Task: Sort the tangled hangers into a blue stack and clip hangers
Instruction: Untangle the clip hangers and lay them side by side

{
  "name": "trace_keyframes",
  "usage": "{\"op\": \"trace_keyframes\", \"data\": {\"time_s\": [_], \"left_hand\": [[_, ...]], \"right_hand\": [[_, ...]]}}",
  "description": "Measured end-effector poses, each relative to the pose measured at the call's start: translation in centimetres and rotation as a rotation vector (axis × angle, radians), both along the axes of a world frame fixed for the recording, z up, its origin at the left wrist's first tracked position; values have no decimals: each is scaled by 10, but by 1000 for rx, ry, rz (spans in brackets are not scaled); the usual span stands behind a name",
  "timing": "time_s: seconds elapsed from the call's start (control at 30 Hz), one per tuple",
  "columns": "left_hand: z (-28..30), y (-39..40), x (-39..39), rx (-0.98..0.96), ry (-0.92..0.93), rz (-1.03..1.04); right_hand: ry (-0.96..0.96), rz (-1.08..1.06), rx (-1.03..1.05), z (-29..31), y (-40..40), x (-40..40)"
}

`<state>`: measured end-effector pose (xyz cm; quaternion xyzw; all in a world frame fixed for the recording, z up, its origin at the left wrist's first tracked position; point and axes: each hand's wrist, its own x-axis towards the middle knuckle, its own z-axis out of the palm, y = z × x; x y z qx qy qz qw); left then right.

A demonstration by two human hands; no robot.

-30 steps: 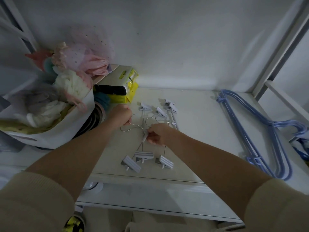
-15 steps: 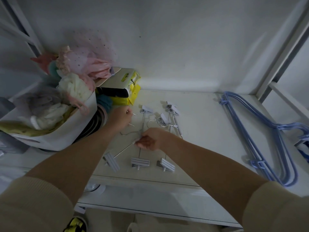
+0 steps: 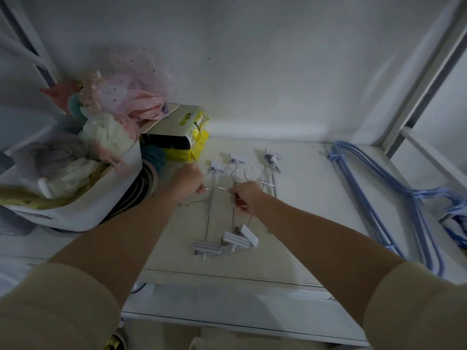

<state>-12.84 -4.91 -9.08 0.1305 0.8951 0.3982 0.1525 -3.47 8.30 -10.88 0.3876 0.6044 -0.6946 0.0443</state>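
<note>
Our left hand (image 3: 188, 181) and right hand (image 3: 246, 198) each pinch wire parts of the clip hangers (image 3: 227, 213) mid-shelf (image 3: 303, 218). Blue hangers (image 3: 379, 198) lie stacked at the right edge, bare shelf between; a bin (image 3: 75, 213) crowds the left.

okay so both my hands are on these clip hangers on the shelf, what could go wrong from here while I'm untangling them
1. The wire hooks of the clip hangers overlap between your left hand and right hand, so pulling apart could drag the others along.
2. The near clips lie close to the shelf's front edge; a tug might slide them off.
3. Your left hand works beside the overfilled white basket; an elbow bump might spill it.
</note>
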Motion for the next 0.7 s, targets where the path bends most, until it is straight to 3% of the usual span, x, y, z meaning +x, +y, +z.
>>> {"op": "trace_keyframes", "data": {"time_s": [0.27, 0.47, 0.7], "left_hand": [[-3, -3, 1, -129, 1, -75], [-9, -13, 0, -168, 34, -51], [-20, -14, 0, -251, 39, -22]], "right_hand": [[-135, 109, 329, -21, 5, -9], [-115, 111, 309, -30, 5, -14], [-81, 127, 451, -27, 4, -9]]}}
